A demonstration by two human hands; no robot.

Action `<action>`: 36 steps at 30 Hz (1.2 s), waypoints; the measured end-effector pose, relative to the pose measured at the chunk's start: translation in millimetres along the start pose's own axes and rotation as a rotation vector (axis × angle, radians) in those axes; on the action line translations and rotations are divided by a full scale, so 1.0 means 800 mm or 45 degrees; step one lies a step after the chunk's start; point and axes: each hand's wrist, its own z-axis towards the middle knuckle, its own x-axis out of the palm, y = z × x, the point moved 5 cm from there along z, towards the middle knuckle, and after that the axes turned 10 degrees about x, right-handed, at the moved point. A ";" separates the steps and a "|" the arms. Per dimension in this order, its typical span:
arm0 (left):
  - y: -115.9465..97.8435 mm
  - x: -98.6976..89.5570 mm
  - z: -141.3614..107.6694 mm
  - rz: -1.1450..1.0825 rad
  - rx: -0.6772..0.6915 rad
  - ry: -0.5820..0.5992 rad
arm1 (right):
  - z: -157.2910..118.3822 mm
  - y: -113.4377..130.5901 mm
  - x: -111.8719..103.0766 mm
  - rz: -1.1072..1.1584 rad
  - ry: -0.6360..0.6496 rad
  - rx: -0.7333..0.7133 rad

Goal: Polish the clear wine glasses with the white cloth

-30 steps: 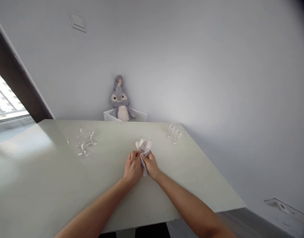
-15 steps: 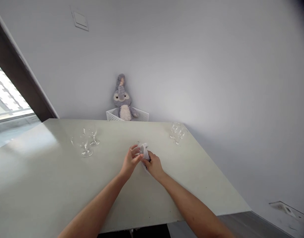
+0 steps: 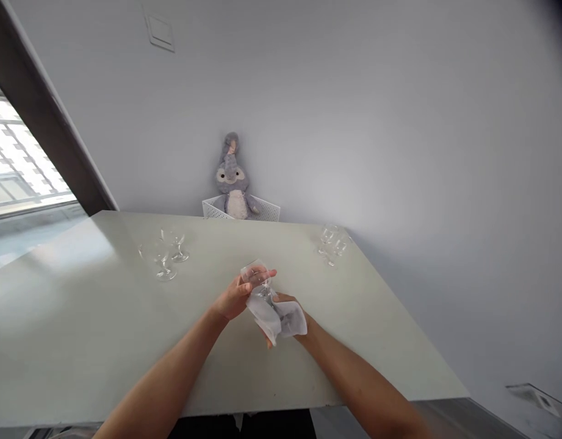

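My left hand is closed around the bowl of a clear stemmed glass, which is tilted with its rim up and to the left. Against the foot end of this glass lies a thin white cloth, draped over my right hand. My right fingers grip the cloth around the stem or foot; most of them are hidden under it, with one fingertip showing below. Both hands are over the middle of the table.
On the pale table, stemmed glasses stand at the left. More clear glasses cluster near the far right corner. Beyond the back edge, a grey plush toy sits in a white basket against the wall.
The cloth, bunched in my right hand before, is now spread out below the glass. The glass has turned so its bowl points up-left, with my left fingers now across the bowl.
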 end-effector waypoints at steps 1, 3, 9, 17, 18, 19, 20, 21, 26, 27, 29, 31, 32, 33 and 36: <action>-0.001 -0.003 0.000 0.033 0.003 -0.029 | 0.001 0.002 -0.001 -0.012 0.007 -0.020; -0.001 -0.012 0.002 0.135 0.009 -0.134 | 0.001 0.009 -0.009 -0.148 -0.116 -0.084; 0.018 -0.035 0.003 0.297 0.106 -0.679 | -0.017 0.042 -0.030 -1.572 -1.386 -0.277; 0.004 -0.032 0.000 0.268 0.270 -0.684 | -0.003 0.039 -0.044 -1.031 -1.240 -0.295; 0.000 -0.031 0.000 0.260 0.292 -0.667 | -0.002 0.037 -0.048 -0.830 -1.190 -0.308; -0.004 -0.031 0.000 0.258 0.322 -0.658 | 0.000 0.033 -0.052 -0.640 -1.145 -0.316; -0.007 -0.031 0.000 0.261 0.356 -0.654 | 0.003 0.028 -0.054 -0.469 -1.091 -0.318; -0.010 -0.031 0.000 0.270 0.388 -0.655 | 0.007 0.023 -0.053 -0.332 -1.022 -0.307; -0.019 -0.045 -0.004 0.307 0.558 -0.841 | 0.014 0.013 -0.028 -0.697 -0.898 -0.304; -0.024 -0.048 -0.007 0.334 0.615 -0.905 | 0.012 0.015 -0.019 -0.973 -0.928 -0.334; -0.039 -0.049 -0.012 0.458 0.746 -0.984 | 0.007 0.020 -0.005 -1.520 -1.018 -0.389; -0.055 -0.043 -0.016 0.647 0.898 -0.989 | -0.001 0.025 0.001 -1.909 -1.159 -0.422; -0.061 -0.037 -0.018 0.739 0.967 -0.965 | -0.006 0.029 0.001 -2.028 -1.243 -0.436; -0.063 -0.030 -0.019 0.819 1.020 -0.924 | -0.011 0.034 -0.001 -2.098 -1.330 -0.457; -0.050 -0.010 -0.020 0.960 1.032 -0.722 | -0.024 0.045 -0.009 -2.101 -1.560 -0.571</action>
